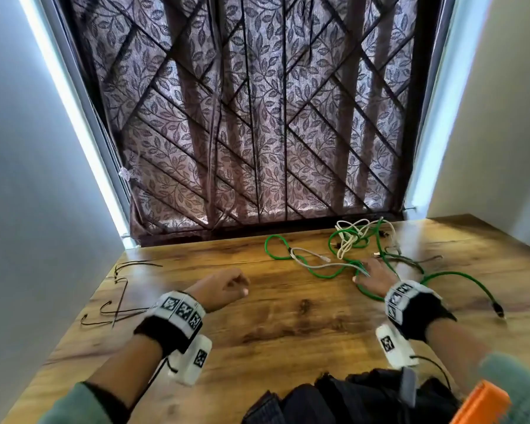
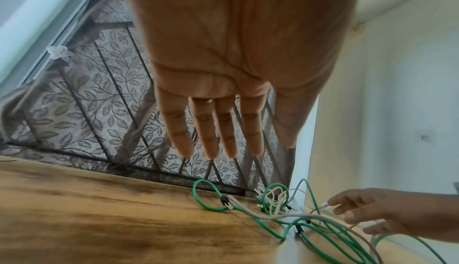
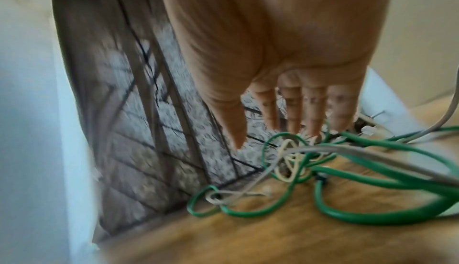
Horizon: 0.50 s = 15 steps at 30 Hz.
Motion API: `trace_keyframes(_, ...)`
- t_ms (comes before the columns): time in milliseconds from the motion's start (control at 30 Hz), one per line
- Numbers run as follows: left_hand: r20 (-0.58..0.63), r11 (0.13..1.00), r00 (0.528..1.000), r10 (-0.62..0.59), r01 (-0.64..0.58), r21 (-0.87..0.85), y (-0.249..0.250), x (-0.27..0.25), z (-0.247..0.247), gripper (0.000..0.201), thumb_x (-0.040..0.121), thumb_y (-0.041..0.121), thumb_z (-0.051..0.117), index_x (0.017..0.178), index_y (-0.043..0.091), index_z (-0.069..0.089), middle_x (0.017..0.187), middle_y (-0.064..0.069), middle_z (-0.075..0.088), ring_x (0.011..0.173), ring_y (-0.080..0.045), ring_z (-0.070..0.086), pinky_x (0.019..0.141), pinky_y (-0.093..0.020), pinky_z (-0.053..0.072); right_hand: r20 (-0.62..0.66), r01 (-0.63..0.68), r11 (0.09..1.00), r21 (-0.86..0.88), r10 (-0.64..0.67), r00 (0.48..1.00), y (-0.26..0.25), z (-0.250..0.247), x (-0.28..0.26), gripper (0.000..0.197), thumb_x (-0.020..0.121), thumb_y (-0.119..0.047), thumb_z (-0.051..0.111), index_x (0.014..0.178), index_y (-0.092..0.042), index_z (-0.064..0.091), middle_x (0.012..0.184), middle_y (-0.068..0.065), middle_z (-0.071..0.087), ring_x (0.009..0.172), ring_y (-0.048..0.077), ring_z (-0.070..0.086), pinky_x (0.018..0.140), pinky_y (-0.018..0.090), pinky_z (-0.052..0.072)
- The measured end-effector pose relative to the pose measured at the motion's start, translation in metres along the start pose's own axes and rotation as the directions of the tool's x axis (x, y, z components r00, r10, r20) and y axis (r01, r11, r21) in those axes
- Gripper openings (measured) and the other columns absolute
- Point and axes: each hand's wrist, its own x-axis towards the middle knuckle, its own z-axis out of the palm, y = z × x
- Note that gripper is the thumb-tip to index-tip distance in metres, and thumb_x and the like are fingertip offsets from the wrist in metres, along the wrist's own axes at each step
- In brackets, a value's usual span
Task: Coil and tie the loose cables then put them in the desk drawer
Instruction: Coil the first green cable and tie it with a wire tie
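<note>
A long green cable (image 1: 322, 272) lies tangled with a grey cable (image 1: 314, 265) and a cream cable (image 1: 349, 237) on the wooden desk (image 1: 288, 332), far right. My right hand (image 1: 374, 275) is over this tangle with its fingers straight, fingertips at the grey cable; in the right wrist view the right hand (image 3: 293, 111) holds nothing above the green cable (image 3: 385, 217). My left hand (image 1: 227, 286) hovers over bare desk left of the cables; the left wrist view shows the left hand (image 2: 218, 123) with straight fingers and empty. No drawer is in view.
Thin dark wire ties (image 1: 117, 304) lie near the desk's left edge. A black bag (image 1: 349, 399) and an orange object (image 1: 484, 405) sit at the near edge. A patterned curtain (image 1: 257, 117) hangs behind the desk, with walls on both sides.
</note>
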Motion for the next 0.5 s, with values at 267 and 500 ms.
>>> trace_keyframes(267, 0.084, 0.998, 0.996, -0.034, 0.03, 0.049, -0.008, 0.044, 0.006, 0.034, 0.088, 0.037, 0.059, 0.114, 0.016, 0.057, 0.12, -0.006, 0.054, 0.112, -0.019, 0.05, 0.1, -0.035, 0.039, 0.147, -0.025, 0.949, -0.313, 0.075, 0.986, -0.041, -0.018, 0.013, 0.04, 0.086, -0.029, 0.063, 0.122, -0.013, 0.057, 0.119, 0.008, 0.063, 0.108, 0.025, 0.059, 0.085, 0.028, 0.048)
trace_keyframes(500, 0.105, 1.0, 0.994, 0.007, -0.006, -0.011, -0.034, 0.063, 0.0, 0.027, 0.089, 0.029, 0.06, 0.111, 0.013, 0.06, 0.115, -0.004, 0.056, 0.108, -0.014, 0.049, 0.089, -0.021, 0.035, 0.089, -0.078, 0.885, -0.459, 0.134, 0.987, -0.059, -0.045, 0.053, 0.029, 0.091, -0.028, 0.053, 0.112, -0.013, 0.066, 0.116, 0.008, 0.063, 0.108, 0.025, 0.058, 0.089, 0.029, 0.047)
